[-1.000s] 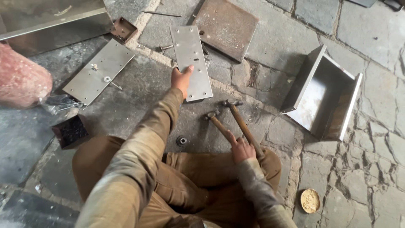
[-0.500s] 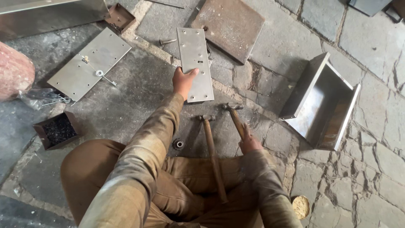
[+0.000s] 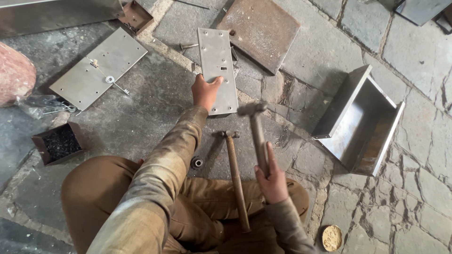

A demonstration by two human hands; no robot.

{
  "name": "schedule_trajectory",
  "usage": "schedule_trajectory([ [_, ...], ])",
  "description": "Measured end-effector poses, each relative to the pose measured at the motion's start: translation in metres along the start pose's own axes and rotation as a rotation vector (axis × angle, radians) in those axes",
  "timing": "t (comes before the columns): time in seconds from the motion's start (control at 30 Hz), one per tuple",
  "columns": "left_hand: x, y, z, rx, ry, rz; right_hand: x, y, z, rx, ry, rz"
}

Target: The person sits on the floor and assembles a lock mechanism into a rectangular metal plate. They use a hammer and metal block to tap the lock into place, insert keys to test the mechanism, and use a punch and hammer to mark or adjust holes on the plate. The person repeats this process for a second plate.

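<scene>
hammer (image 3: pixel 256 136) in right hand (image 3: pixel 272 181), left hand (image 3: pixel 205 91) on plate (image 3: pixel 217 70)

Left hand (image 3: pixel 205 91) pressed flat on narrow steel plate (image 3: pixel 217 69) lying on stone floor (image 3: pixel 329 51). Right hand (image 3: pixel 271 177) closed around raised hammer (image 3: pixel 255 134), head just beside plate's near end. Second hammer (image 3: pixel 234 176) laid between knees. Open steel box (image 3: pixel 360 122) stood apart, right.

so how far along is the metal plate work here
Done: a second drilled plate lies aside with a small fitting on it, and an open steel box is formed. In hand: the left hand steadies the narrow steel plate while the right hand raises a hammer. Left: that plate lies loose; another hammer lies unused.
</scene>
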State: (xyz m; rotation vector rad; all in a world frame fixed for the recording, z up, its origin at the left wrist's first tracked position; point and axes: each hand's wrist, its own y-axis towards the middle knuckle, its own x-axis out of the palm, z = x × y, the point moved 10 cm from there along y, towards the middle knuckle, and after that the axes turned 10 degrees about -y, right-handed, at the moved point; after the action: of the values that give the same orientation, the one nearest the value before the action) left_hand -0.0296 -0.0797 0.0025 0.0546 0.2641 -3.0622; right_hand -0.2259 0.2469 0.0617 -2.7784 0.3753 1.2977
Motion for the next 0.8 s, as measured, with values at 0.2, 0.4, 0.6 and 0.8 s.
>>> schedule_trajectory([
  [0.2,0.001,0.002,-0.007,-0.025,-0.03,-0.005,-0.022,-0.007,0.029,-0.203,0.515,0.146],
  [0.4,0.006,0.004,-0.012,-0.074,-0.068,-0.026,0.035,0.039,-0.004,-0.134,-0.104,0.0],
  [0.6,0.008,0.005,-0.013,-0.059,0.008,-0.044,-0.011,0.031,-0.036,-0.087,0.032,0.175],
  [0.8,0.014,-0.002,-0.007,-0.018,-0.028,-0.078,0.031,0.05,-0.003,0.175,-0.165,-0.134],
])
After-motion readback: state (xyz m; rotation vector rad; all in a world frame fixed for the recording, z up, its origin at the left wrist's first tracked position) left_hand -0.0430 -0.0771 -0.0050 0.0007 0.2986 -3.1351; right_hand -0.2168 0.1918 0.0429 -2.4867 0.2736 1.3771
